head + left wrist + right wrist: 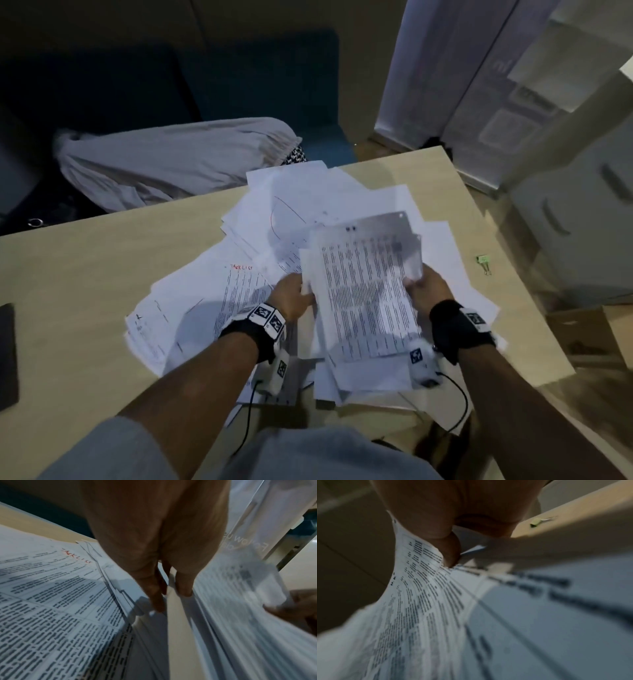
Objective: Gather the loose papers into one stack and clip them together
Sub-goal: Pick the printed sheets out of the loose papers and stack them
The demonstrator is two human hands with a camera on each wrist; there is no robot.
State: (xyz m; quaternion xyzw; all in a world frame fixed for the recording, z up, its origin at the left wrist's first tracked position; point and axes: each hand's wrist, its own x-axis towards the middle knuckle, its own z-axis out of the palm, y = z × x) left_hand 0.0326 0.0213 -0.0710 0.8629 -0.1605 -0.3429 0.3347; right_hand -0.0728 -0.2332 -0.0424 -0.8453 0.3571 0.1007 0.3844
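Both hands grip a printed sheet bundle (366,301): left hand (291,298) fingers pinching its left edge, right hand (428,284) fingers its right. A green binder clip (483,263) lies on the desk (85,274) at three o'clock.

1. A light wooden desk (85,274) is seen across the middle of the head view; its far right corner lies near a white cabinet.
2. A dark blue sofa (260,78) is placed beyond the desk's far edge.
3. A grey garment with a gathered hem (171,157) is draped over the sofa seat, and a black-and-white patterned fabric (294,156) is seen just beside that hem.
4. White cabinet doors (445,85) are seen at the upper right.
5. White drawers with curved handles (579,205) are set to the right of the desk.
6. A flat dark object (7,353) is cut off at the desk's left edge.
7. A cardboard box (596,329) is seen on the floor at the right.
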